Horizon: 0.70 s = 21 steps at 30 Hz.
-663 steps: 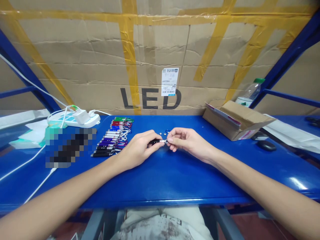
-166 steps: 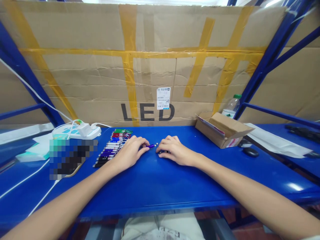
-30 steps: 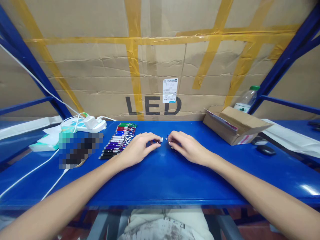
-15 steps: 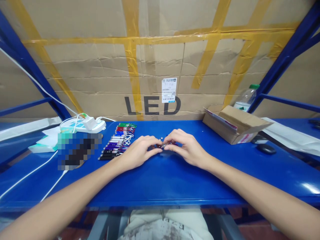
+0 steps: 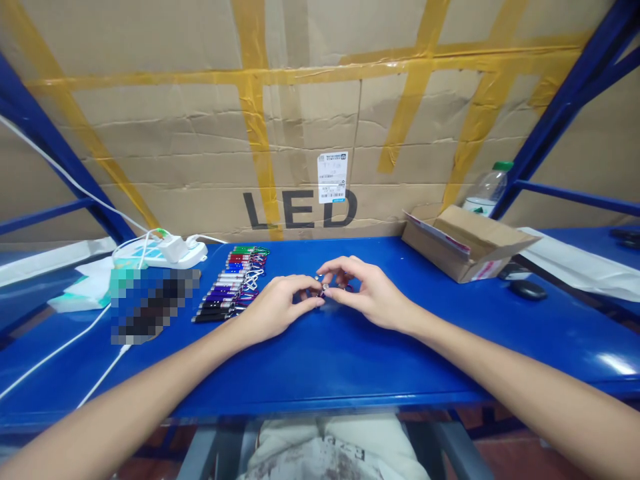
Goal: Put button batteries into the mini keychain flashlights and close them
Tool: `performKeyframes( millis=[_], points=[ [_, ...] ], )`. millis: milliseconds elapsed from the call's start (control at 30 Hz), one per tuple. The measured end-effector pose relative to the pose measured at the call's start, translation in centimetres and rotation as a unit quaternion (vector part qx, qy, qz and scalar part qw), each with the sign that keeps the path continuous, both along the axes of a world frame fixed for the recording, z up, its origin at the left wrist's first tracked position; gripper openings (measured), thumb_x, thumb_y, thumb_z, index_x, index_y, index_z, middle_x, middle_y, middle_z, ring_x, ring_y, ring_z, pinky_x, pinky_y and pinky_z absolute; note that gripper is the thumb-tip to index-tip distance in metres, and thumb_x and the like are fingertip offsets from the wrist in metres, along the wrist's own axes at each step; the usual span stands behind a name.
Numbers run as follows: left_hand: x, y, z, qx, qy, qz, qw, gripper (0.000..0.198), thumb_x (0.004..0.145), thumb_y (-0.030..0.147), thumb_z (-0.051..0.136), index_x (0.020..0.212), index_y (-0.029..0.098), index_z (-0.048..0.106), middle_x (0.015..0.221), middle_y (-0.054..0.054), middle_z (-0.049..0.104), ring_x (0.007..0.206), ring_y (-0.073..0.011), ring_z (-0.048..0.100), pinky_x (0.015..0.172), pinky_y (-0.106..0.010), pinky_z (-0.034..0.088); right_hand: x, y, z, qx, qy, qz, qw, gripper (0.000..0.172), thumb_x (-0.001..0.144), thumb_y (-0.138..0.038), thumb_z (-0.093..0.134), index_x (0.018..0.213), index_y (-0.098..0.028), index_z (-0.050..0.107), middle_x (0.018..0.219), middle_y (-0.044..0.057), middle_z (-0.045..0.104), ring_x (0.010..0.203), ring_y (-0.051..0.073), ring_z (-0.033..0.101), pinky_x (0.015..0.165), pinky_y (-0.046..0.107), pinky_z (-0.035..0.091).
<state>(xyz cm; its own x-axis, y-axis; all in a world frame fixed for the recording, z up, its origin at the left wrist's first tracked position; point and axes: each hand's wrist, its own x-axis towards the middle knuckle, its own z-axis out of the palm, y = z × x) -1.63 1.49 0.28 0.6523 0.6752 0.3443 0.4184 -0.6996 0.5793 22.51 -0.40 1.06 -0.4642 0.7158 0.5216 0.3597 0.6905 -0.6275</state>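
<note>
Near the middle of the blue table, my left hand [image 5: 280, 305] and my right hand [image 5: 373, 293] meet fingertip to fingertip. A small shiny silvery piece [image 5: 325, 287] shows between the thumb and forefinger of my right hand. My left thumb and fingers are closed around something small and dark, mostly hidden. Another tiny silvery bit [image 5: 318, 277] lies just beyond the fingertips. Left of my left hand is a row of keychain penlights [image 5: 233, 283] with small carabiners, in green, red, blue, silver, purple and black.
At the left stand a white power strip [image 5: 150, 253] with cables and a pixelated dark object [image 5: 160, 307]. On the right are an open cardboard box [image 5: 465, 243], a plastic bottle [image 5: 486, 190] and a black computer mouse [image 5: 528, 289]. A large carton [image 5: 200, 153] backs the table.
My right forefinger has lifted a little away from its thumb, so more of the silvery piece shows. The whole view has shifted slightly. My left hand stays nearly still.
</note>
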Motion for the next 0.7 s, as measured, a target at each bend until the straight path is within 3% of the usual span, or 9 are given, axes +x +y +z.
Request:
performKeyframes(
  millis=[367, 700],
  points=[
    [-0.09, -0.05, 0.04, -0.047, -0.021, 0.01, 0.999, 0.018, 0.1, 0.033, 0.072, 0.11, 0.022, 0.08, 0.101, 0.0, 0.08, 0.088, -0.0179, 0.069, 0.084, -0.027, 0.05, -0.06, 0.05, -0.19, -0.045, 0.022, 0.001, 0.999, 0.025, 0.098, -0.03, 0.073, 0.122, -0.024, 0.073, 0.109, 0.005, 0.076, 0.095, 0.023, 0.067, 0.087, 0.038, 0.054],
    [0.3, 0.09, -0.4, -0.162, -0.073, -0.002, 0.984, 0.022, 0.096, 0.037, 0.075, 0.106, 0.019, 0.081, 0.097, -0.002, 0.081, 0.089, -0.0197, 0.072, 0.084, -0.028, 0.054, 0.02, 0.22, -0.12, -0.027, 0.005, -0.001, 1.0, 0.026, 0.098, -0.03, 0.074, 0.123, -0.026, 0.074, 0.108, 0.004, 0.076, 0.1, 0.024, 0.066, 0.089, 0.038, 0.052]
  ],
)
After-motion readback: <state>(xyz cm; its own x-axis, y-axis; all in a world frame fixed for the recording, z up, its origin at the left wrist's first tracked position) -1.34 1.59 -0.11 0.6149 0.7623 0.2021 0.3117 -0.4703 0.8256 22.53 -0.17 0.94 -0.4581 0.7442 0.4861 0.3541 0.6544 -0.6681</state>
